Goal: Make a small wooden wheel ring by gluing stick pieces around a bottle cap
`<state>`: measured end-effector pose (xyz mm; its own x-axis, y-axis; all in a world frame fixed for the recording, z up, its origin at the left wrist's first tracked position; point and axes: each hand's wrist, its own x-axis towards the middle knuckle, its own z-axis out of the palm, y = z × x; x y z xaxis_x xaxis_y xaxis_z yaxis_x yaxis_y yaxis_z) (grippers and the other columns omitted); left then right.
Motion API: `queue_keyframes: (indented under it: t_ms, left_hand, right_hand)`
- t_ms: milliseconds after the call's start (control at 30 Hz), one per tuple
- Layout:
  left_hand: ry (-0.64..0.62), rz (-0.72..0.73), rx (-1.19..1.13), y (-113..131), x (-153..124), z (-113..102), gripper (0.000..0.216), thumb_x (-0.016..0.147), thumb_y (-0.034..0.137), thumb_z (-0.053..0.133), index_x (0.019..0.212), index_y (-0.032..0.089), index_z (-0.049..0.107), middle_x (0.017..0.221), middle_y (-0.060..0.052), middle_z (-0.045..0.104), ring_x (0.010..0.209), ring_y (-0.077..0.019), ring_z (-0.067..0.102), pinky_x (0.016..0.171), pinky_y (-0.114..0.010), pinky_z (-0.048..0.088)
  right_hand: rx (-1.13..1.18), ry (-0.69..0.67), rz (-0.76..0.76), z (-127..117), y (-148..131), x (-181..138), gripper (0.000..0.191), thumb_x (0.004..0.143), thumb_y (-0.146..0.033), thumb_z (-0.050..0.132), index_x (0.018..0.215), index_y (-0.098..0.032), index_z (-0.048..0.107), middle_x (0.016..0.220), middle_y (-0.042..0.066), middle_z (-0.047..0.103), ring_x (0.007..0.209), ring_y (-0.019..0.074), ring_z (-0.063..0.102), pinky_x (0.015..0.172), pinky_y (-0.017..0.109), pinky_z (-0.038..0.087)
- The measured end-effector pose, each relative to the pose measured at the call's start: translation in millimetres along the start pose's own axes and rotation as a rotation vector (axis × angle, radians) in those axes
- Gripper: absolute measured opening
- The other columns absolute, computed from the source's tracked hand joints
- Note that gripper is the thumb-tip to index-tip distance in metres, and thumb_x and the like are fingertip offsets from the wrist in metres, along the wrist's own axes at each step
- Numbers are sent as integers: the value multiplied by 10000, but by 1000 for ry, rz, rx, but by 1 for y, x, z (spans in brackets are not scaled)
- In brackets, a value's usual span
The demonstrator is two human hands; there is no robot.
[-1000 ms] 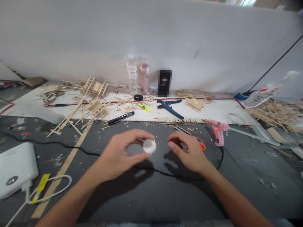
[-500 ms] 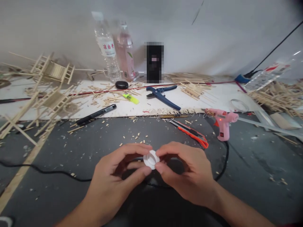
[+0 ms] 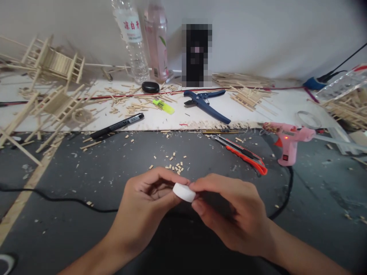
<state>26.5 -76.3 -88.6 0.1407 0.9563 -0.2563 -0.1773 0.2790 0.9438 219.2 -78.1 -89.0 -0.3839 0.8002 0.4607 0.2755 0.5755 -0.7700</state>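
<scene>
Between my hands is a small round white piece (image 3: 184, 192), like a thick disc or cap, tilted so that its pale rim faces me. My left hand (image 3: 151, 198) pinches its left side between thumb and fingers. On the right edge, my right hand (image 3: 233, 208) grips it with the forefinger at the top and the thumb lower down. The far face of the piece is hidden. Just beyond my fingers, several tiny wood chips (image 3: 178, 167) lie on the dark table.
A red utility knife (image 3: 243, 152) and a pink glue gun (image 3: 291, 141) lie to the right. Blue cutters (image 3: 208, 107), a highlighter (image 3: 163, 106) and a black marker (image 3: 117, 126) lie farther back. Stick models (image 3: 53, 63) stand left. Two bottles (image 3: 133, 49) stand by the wall.
The white piece has turned in my fingers: its ring-like face showed before, now its rim does. My view has tipped down slightly, so the table things sit higher in the picture.
</scene>
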Motion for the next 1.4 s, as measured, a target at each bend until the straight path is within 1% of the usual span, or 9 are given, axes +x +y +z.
queue_keyframes:
  t_ms: [167, 267, 400, 600, 867, 1067, 1200, 1300, 1400]
  left_hand:
    - [18, 78, 241, -4, -2, -4, 102, 769, 177, 814, 788, 272, 842, 704, 31, 808, 584, -99, 735, 541, -93, 532]
    - [0, 125, 412, -2, -1, -6, 121, 777, 176, 758, 788, 266, 838, 715, 23, 812, 573, -104, 724, 513, -102, 499]
    - [-45, 105, 481, 1, 0, -7, 91, 788, 208, 755, 781, 263, 827, 709, 28, 810, 602, -114, 739, 550, -112, 518]
    - [-77, 104, 580, -1, 0, -7, 108, 812, 205, 746, 790, 272, 828, 695, 48, 801, 588, -100, 719, 529, -115, 491]
    - [-87, 208, 677, 1, -1, -10, 112, 843, 246, 742, 796, 271, 841, 692, 30, 794, 559, -118, 676, 510, -181, 459]
    - [-106, 208, 554, 1, 1, -7, 62, 823, 264, 804, 779, 272, 846, 720, 2, 800, 598, -143, 693, 516, -194, 472]
    - [-77, 161, 410, 5, 0, -5, 42, 819, 250, 824, 782, 238, 839, 680, -6, 779, 590, -143, 707, 549, -180, 539]
    - [-76, 155, 355, 8, 0, -6, 35, 815, 250, 834, 786, 229, 831, 665, 7, 767, 576, -121, 699, 557, -154, 546]
    - [-60, 180, 392, 9, -1, -7, 22, 813, 238, 828, 793, 248, 831, 683, 25, 774, 579, -103, 690, 568, -132, 534]
  right_hand:
    - [-99, -68, -48, -2, 7, -1, 71, 968, -139, 642, 1011, -145, 698, 788, 5, 743, 661, 89, 644, 667, 177, 487]
    - [-152, -169, -69, -6, 12, 0, 137, 1020, -170, 573, 952, -150, 691, 703, -6, 653, 608, 103, 562, 606, 217, 426]
    - [-179, -243, -91, -12, 16, 1, 212, 1050, -168, 521, 897, -163, 667, 694, -17, 618, 615, 102, 532, 624, 211, 406]
    - [-398, -334, -170, -15, 18, -1, 271, 1037, -149, 468, 895, -149, 699, 647, -19, 574, 564, 138, 477, 570, 287, 361]
    - [-339, -271, -122, -10, 19, -3, 222, 950, -114, 514, 803, -213, 648, 614, -47, 622, 531, 104, 523, 574, 230, 394]
    - [-356, -141, -132, -11, 18, 0, 212, 899, -126, 551, 731, -232, 626, 592, -54, 652, 517, 85, 586, 566, 189, 438]
    - [-257, -43, -143, -12, 15, 2, 166, 935, -115, 589, 893, -227, 705, 717, -39, 759, 614, 90, 694, 640, 175, 505]
    - [-106, -53, -172, -11, 12, 3, 184, 940, -85, 591, 1031, -191, 711, 867, 20, 812, 749, 119, 754, 717, 189, 549]
    - [-94, -73, -176, -11, 11, 2, 153, 951, -116, 596, 1038, -183, 703, 851, 33, 799, 739, 137, 737, 701, 217, 550]
